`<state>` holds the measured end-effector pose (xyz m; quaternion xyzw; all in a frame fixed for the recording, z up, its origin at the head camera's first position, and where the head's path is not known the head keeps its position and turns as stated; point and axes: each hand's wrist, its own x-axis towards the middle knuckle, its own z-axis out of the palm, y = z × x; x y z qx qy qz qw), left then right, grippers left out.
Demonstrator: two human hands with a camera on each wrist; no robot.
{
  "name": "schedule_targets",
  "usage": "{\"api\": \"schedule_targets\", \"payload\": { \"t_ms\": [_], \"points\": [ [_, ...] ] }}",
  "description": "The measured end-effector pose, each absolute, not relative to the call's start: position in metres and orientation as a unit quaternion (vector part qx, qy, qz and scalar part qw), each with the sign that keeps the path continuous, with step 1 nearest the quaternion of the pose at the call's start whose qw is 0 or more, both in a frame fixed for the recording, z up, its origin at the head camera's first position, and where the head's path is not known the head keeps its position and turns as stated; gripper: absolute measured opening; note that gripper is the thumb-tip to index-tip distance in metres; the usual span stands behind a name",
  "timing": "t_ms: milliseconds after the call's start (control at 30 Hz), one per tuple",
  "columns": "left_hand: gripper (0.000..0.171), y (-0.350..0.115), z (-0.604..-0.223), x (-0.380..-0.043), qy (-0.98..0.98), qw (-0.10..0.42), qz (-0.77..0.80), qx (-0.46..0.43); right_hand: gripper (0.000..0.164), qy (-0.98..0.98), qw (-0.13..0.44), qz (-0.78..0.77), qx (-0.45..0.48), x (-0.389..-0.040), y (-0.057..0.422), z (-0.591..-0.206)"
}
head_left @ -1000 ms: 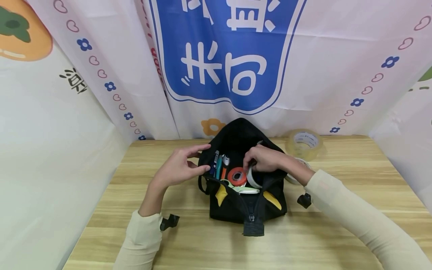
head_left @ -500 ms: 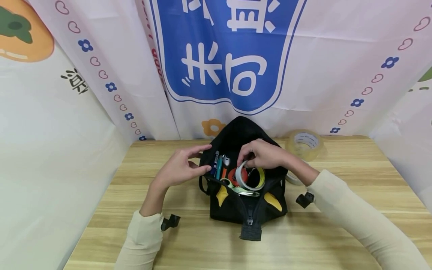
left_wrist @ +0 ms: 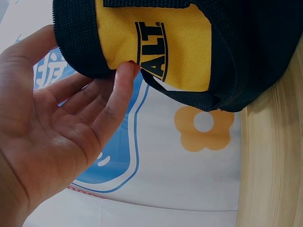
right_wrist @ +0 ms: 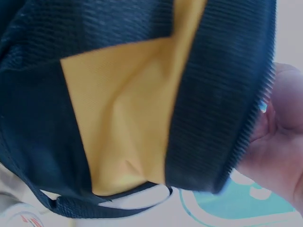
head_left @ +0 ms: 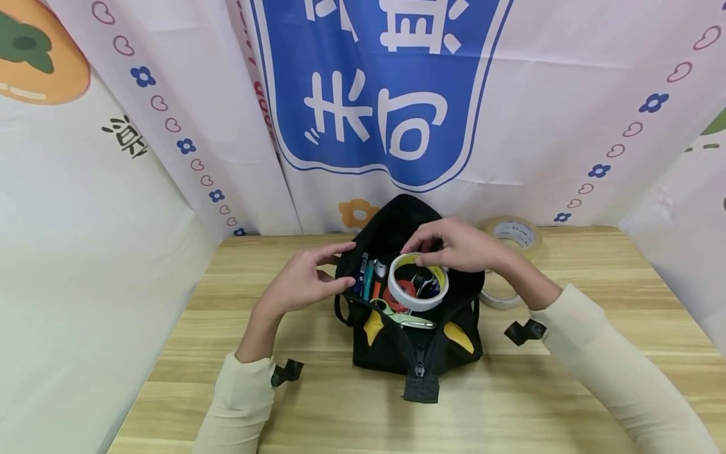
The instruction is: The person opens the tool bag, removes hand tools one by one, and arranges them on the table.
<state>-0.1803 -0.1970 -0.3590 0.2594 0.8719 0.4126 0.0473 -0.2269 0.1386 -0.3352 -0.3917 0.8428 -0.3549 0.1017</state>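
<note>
A black tool bag (head_left: 386,359) with yellow panels stands unzipped on the table, its mouth spread wide. At its left rim, my left hand (head_left: 303,280) holds the side; the left wrist view shows the fingers against the yellow panel (left_wrist: 184,52). Over the bag's mouth, my right hand (head_left: 465,246) pinches the far rim of a white tape roll (head_left: 420,304) with a yellow inner core. Inside the bag are a red tape roll (head_left: 394,301), light green scissors (head_left: 418,324), a teal pen (head_left: 368,282) and an orange-handled tool (head_left: 377,289). The bag hides my right fingertips in the right wrist view.
Behind my right forearm, a clear packing tape roll (head_left: 530,234) lies on the wooden table (head_left: 306,410), with a whitish tape roll (head_left: 501,303) in front of it. A printed cloth (head_left: 556,126) hangs behind the table. The bag's zipper end (head_left: 421,389) sticks out toward the front.
My right hand has lifted the white tape roll up from inside the bag and tilted it flatter, moving slightly back and right. The left hand has stayed at the rim.
</note>
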Motion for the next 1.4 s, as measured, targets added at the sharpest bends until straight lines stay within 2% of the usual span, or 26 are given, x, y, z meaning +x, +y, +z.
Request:
{"api": "schedule_targets", "payload": {
  "t_ms": [333,600,800,1133,1400],
  "points": [
    [0.063,-0.198,-0.36,-0.181,0.87,0.046,0.415,0.262,0.025,0.863,0.07,-0.388,-0.316,-0.219,0.178,-0.322],
    [0.062,-0.198,-0.361,-0.182,0.87,0.045,0.414,0.263,0.024,0.866,0.031,-0.422,-0.267,-0.211,0.212,-0.328],
    [0.062,-0.198,-0.36,-0.181,0.872,0.045,0.413,0.259,0.021,0.868,0.004,-0.439,-0.231,-0.203,0.238,-0.341],
    [0.062,-0.197,-0.359,-0.18,0.875,0.042,0.41,0.256,0.026,0.882,0.003,-0.449,-0.142,-0.193,0.283,-0.365],
    [0.062,-0.197,-0.36,-0.181,0.875,0.043,0.41,0.255,0.027,0.872,-0.002,-0.476,-0.115,-0.188,0.317,-0.391]
  ]
}}
